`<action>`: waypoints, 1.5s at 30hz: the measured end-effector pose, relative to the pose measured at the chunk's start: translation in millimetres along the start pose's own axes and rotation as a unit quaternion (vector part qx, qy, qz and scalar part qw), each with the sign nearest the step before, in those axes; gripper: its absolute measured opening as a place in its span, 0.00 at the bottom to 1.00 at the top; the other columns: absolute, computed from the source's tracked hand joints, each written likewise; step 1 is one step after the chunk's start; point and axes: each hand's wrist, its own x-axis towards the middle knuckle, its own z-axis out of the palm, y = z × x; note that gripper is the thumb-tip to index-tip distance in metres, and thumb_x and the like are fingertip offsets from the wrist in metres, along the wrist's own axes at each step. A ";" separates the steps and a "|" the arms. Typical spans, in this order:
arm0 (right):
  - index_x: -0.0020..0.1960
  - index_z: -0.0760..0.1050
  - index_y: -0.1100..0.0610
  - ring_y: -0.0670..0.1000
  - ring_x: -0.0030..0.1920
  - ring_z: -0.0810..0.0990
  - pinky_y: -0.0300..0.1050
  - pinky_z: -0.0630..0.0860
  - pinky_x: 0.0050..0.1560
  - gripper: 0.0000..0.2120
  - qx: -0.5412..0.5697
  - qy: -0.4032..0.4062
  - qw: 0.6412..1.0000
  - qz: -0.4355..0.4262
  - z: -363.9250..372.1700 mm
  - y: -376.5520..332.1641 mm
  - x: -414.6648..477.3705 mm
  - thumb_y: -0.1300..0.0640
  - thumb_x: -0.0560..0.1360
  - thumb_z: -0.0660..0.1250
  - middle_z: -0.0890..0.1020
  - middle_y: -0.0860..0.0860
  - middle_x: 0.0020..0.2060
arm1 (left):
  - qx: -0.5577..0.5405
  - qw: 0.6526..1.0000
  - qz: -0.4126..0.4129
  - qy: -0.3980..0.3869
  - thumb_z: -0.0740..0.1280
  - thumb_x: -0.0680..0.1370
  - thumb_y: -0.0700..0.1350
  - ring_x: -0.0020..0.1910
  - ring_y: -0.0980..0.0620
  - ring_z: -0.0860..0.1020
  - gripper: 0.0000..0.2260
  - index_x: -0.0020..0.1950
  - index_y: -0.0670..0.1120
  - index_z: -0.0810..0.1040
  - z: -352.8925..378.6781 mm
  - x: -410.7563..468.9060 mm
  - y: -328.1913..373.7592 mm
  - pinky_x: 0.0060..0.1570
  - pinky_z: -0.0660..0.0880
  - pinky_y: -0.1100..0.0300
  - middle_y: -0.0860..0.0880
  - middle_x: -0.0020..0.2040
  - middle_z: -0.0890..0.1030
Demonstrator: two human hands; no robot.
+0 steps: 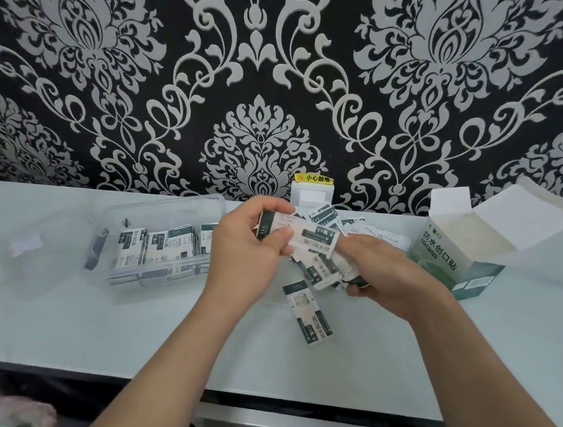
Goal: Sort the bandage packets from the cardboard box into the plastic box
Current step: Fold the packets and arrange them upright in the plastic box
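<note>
The top packet [305, 233] lies about level, long axis running left to right, dark end in the left hand [249, 248], pinched between thumb and fingers. Its other end sits over a bunch of packets [323, 269] that the right hand [390, 279] grips. One loose packet [310, 314] lies on the tabletop [326, 372] just below, pointing near to far. The plastic box [184, 203] on the left holds stored packets [160, 243] on edge. The cardboard box [454, 261] stands on the right, flaps open.

The counter [124, 336] is smooth and pale with a soft sheen. Toward its left edge, the plastic box [159, 286] and lid [42, 252] are clear, glossy plastic (the lid slightly cloudy). The bandage packets [310, 314] look like matt printed paper. By the right edge, the cardboard box [453, 267] is printed card, plain white inside. The wallpaper [269, 74] looks textured.
</note>
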 end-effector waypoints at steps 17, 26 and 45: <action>0.49 0.75 0.58 0.46 0.26 0.64 0.32 0.57 0.19 0.08 0.107 -0.183 0.977 0.019 12.1 -7.4 -5.3 0.53 0.79 0.62 0.73 0.54 0.32 | 0.248 0.954 0.148 -0.081 0.69 0.73 0.34 0.60 0.56 0.69 0.28 0.69 0.55 0.71 0.3 2.1 -11.0 0.60 0.70 0.59 0.56 0.59 0.70; 0.44 0.76 0.60 0.50 0.28 0.74 0.35 0.63 0.21 0.07 0.007 -0.121 0.993 -0.004 13.8 -9.4 -5.8 0.68 0.75 0.60 0.79 0.57 0.35 | 0.210 0.953 0.103 -0.193 0.63 0.77 0.35 0.60 0.60 0.72 0.25 0.69 0.58 0.69 0.6 -2.2 -12.2 0.62 0.73 0.55 0.57 0.64 0.71; 0.40 0.72 0.57 0.48 0.26 0.67 0.36 0.58 0.22 0.09 0.210 0.091 0.969 -0.096 49.6 -22.6 -6.1 0.58 0.79 0.60 0.73 0.52 0.30 | 0.092 0.994 0.047 0.038 0.57 0.80 0.44 0.30 0.52 0.76 0.09 0.47 0.55 0.76 12.6 -0.1 1.1 0.35 0.77 0.49 0.48 0.31 0.77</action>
